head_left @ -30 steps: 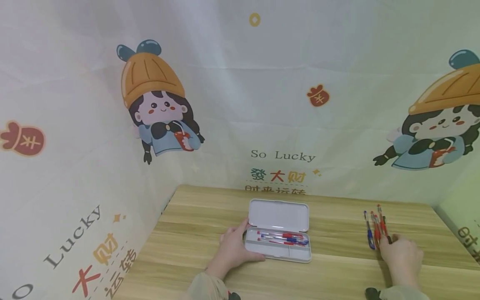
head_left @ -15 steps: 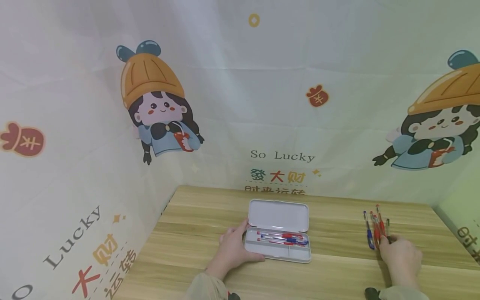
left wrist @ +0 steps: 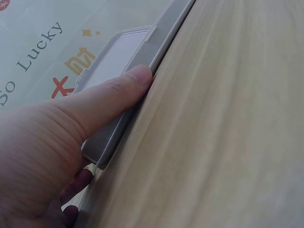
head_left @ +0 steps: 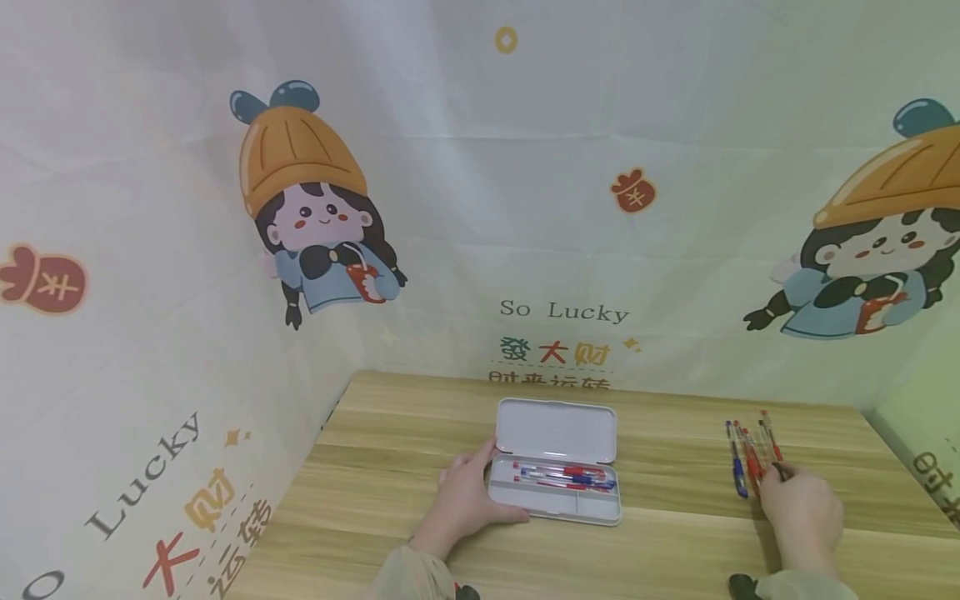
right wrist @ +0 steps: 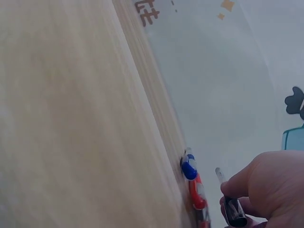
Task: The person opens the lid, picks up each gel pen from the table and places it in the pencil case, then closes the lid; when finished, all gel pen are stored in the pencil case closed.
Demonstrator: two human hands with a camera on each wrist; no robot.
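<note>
An open white pencil case [head_left: 557,507] lies on the table, with several red and blue pens [head_left: 566,477] in its long compartment. My left hand [head_left: 467,500] grips its left end; in the left wrist view the thumb [left wrist: 137,76] presses the front wall and the other fingers curl behind the end. To the right, my right hand [head_left: 804,510] pinches a black pen [right wrist: 233,211] between thumb and fingers, tilted and clear of the tabletop. Just left of that hand lie a blue pen [head_left: 737,462] and several red pens [head_left: 752,454], partly hidden by the fingers.
The wood-grain table [head_left: 660,550] reaches back to a printed cloth [head_left: 450,250] with cartoon figures. The case's lid [head_left: 557,429] leans back towards the cloth. Bare tabletop lies between the case and the loose pens.
My right hand has turned slightly, and the black pen now shows among the loose pens. The red pens have spread apart a little. My left hand and the case have stayed put.
</note>
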